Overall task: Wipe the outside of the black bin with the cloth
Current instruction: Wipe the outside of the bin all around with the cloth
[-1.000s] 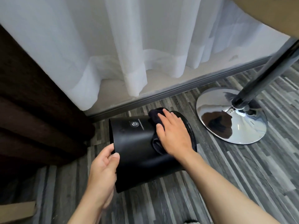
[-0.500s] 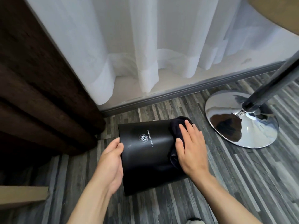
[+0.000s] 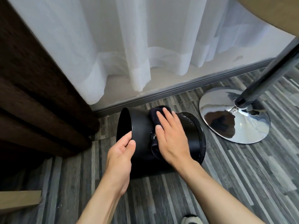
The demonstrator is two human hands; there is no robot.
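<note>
The black bin [image 3: 142, 126] lies on its side on the grey plank floor, open mouth to the left and base to the right. My left hand [image 3: 120, 152] grips the rim of the mouth, thumb on the outer wall. My right hand [image 3: 171, 135] lies flat on a dark cloth [image 3: 156, 113], pressing it against the bin's upper side. The cloth shows above my fingertips and below my thumb; the rest is under my palm. A small white logo peeks out beside my thumb.
A chrome table base [image 3: 234, 115] with its dark pole [image 3: 271, 73] stands right of the bin. White sheer curtains [image 3: 145, 46] hang behind, above a grey skirting. A dark brown curtain [image 3: 32, 86] fills the left. A tan board [image 3: 19, 199] lies at bottom left.
The bin has turned so its open mouth now shows at the left. My right hand slid the cloth left over the logo. My left hand shifted its grip onto the rim.
</note>
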